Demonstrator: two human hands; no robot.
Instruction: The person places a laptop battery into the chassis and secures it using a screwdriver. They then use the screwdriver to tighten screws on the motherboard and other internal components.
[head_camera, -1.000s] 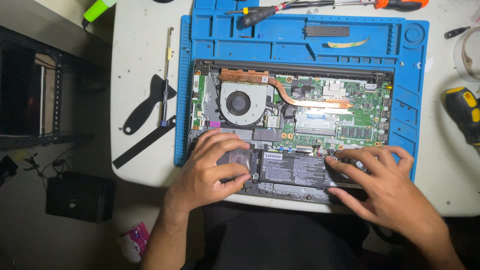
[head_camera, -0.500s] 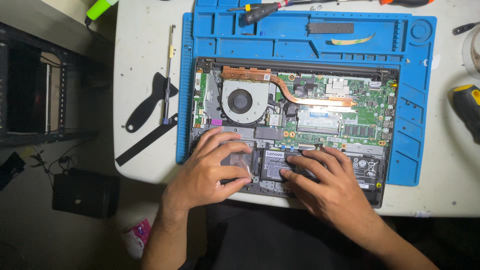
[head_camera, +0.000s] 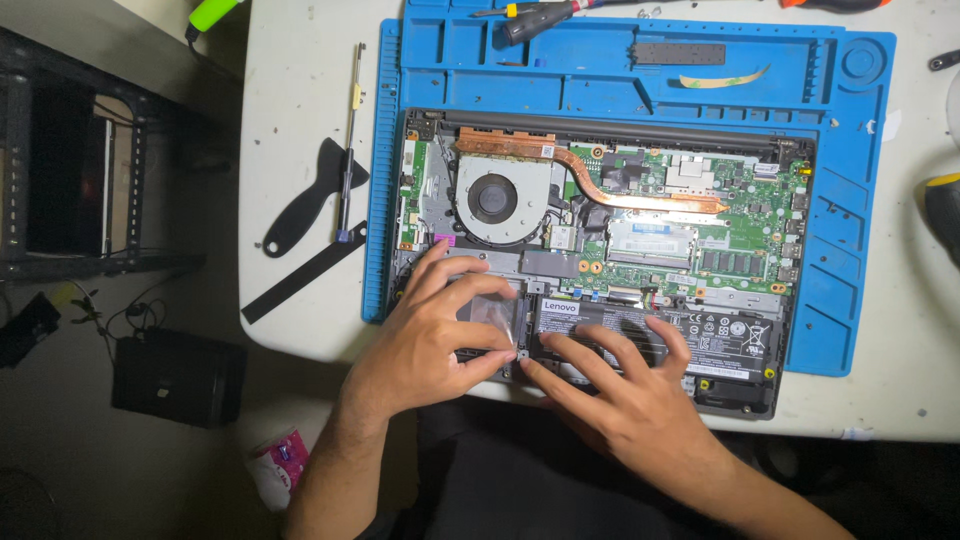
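1. A white table (head_camera: 300, 150) fills the upper frame, bearing a blue mat (head_camera: 600, 75).
2. An opened laptop (head_camera: 600, 240) lies at centre on the mat.
3. Its black battery (head_camera: 700, 335) sits along the lower edge.
4. The left hand (head_camera: 430, 335) and right hand (head_camera: 625, 395) press flat on it, fingers spread, gripping nothing.

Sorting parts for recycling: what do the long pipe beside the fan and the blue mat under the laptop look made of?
The curved reddish-orange heat pipe looks like bare copper, given its metallic sheen. The blue ridged work mat appears to be matte silicone or rubber, judging by its moulded compartments, though that is uncertain.
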